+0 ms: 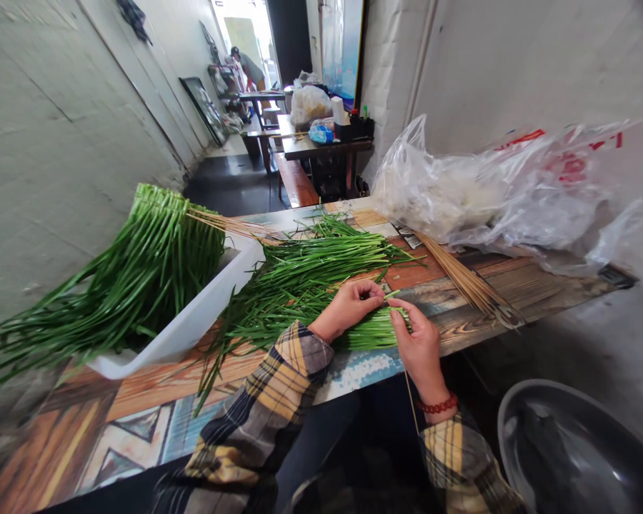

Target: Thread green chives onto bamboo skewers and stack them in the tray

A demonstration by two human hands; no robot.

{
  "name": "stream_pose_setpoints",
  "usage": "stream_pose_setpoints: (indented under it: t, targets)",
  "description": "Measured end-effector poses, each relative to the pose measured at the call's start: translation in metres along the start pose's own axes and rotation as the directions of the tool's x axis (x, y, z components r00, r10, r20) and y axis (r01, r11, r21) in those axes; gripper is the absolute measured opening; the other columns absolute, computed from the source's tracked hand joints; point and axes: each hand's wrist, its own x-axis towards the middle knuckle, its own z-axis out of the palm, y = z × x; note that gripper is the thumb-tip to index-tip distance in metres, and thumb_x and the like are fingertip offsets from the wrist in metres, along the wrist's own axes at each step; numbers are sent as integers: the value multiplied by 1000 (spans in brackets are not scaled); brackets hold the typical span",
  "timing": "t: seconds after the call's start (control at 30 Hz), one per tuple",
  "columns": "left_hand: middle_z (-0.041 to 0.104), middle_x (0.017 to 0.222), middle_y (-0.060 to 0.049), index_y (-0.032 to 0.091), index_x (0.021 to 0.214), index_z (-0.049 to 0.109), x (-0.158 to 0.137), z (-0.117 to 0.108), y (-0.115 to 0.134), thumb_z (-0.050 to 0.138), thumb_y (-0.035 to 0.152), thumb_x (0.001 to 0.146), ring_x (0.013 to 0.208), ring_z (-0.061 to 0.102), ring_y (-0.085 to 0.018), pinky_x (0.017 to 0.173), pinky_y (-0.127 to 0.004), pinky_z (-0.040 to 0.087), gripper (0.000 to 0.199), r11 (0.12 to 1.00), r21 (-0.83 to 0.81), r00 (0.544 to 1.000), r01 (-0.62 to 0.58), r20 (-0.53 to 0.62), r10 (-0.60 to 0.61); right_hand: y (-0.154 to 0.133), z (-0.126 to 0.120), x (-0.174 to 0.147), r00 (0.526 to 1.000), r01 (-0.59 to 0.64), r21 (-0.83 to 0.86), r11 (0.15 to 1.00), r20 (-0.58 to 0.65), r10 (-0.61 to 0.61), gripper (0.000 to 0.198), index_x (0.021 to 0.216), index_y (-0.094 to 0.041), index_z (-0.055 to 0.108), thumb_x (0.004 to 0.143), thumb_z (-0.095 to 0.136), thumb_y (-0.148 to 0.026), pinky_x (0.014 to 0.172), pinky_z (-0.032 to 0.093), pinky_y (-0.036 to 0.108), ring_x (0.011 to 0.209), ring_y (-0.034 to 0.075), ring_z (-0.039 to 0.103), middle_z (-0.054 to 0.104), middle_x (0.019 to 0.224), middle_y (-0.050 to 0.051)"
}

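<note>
My left hand [354, 308] is closed in a pinch around the pale end of garlic chive stalks [392, 293], above the near edge of the table. Close beside it on the right, my right hand [419, 346] is closed on a thin bamboo skewer [412, 405], whose length hangs down below the palm. Beneath both hands lies a bunch of garlic chives [372, 334], cut ends to the right. A larger pile of loose garlic chives [321, 260] spreads just beyond. The fingers partly hide the skewer's upper end.
At left, a white tray [193, 303] holds skewered garlic chives [155, 264] with skewer ends sticking out right. Loose bamboo skewers [461, 275] lie right, near clear plastic bags [504, 185]. A grey basin [573, 442] stands below, right. Farther back are another table [300, 146] and a person [250, 70].
</note>
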Motion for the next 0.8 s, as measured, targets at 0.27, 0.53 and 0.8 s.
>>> stream_pose_setpoints:
  t: [0.27, 0.53, 0.8]
  targets:
    - [59, 68, -1, 10, 72, 65, -1, 1, 3, 65, 27, 73, 64, 48, -9, 62, -21, 36, 17, 1000, -25, 1000, -5, -18, 4, -2, -1, -1, 1000, -6, -2, 1000, -5, 6, 27, 102, -20, 67, 90, 48, -36, 83, 52, 34, 89, 21, 68, 73, 97, 6]
    - [57, 66, 0, 10, 70, 64, -1, 2, 4, 61, 20, 72, 63, 46, -9, 62, -21, 35, 11, 1000, -23, 999, -4, -47, 3, -2, -1, -1, 1000, -13, 6, 1000, -2, 13, 27, 101, -20, 67, 90, 48, -37, 82, 51, 33, 87, 21, 67, 72, 96, 6]
    - [57, 64, 0, 11, 67, 64, -2, 2, 7, 61, 19, 72, 61, 46, -8, 60, -21, 34, 10, 1000, -18, 998, 2, -55, -3, -1, -1, 0, 1000, -26, 14, 1000, 12, 26, 27, 100, -20, 67, 90, 49, -37, 80, 52, 33, 86, 20, 68, 73, 95, 6]
